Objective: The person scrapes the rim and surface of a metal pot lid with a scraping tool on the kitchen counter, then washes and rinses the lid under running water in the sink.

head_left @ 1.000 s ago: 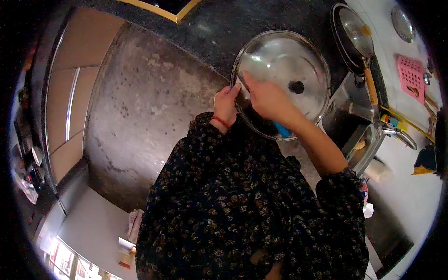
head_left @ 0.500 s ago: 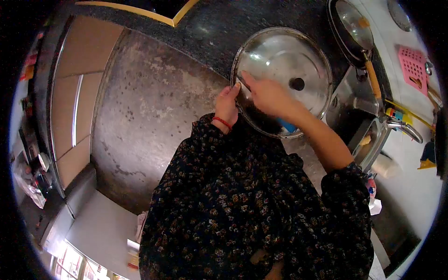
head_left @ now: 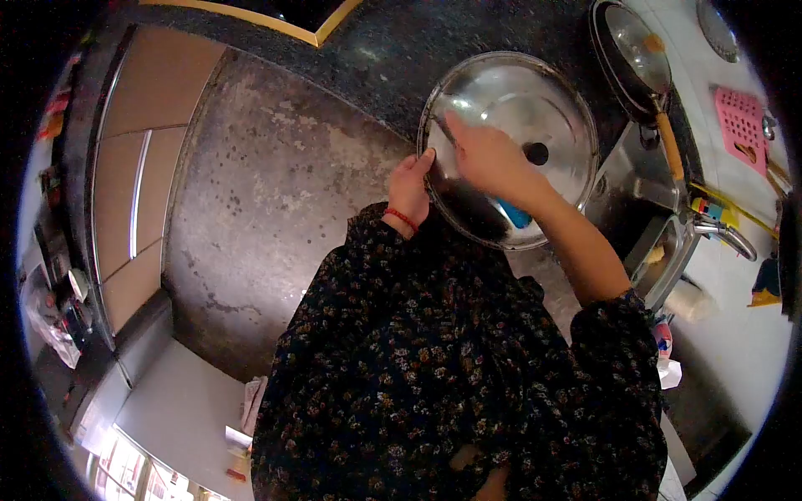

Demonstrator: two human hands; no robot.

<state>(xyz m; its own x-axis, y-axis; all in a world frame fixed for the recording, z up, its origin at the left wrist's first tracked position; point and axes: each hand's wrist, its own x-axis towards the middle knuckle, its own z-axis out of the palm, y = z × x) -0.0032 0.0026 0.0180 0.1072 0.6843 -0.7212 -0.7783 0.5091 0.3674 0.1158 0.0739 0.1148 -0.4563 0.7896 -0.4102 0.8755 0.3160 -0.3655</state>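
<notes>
A large round steel lid (head_left: 543,104) with a black knob (head_left: 535,154) lies tilted in front of me, overlapping the dark counter edge. My left hand (head_left: 409,188), a red bracelet at its wrist, grips the lid's left rim with the thumb on top; its other fingers are partly hidden. Over the lid's left half, my right hand (head_left: 497,163) is closed around what looks like a blue-handled knife (head_left: 515,215). The blue handle end sticks out below the hand, and a thin dark blade lies along the extended index finger, close to the inner rim.
A pan with a glass lid and wooden handle (head_left: 669,146) stands at the upper right. Beside it are a metal sink (head_left: 656,196), a faucet (head_left: 725,230) and a pink perforated holder (head_left: 740,125). A gold-edged black panel (head_left: 317,32) lies on the dark counter (head_left: 393,71).
My right hand has moved slightly up along the lid's inner rim, away from my left thumb, with the blue handle. My left hand keeps its grip on the rim.
</notes>
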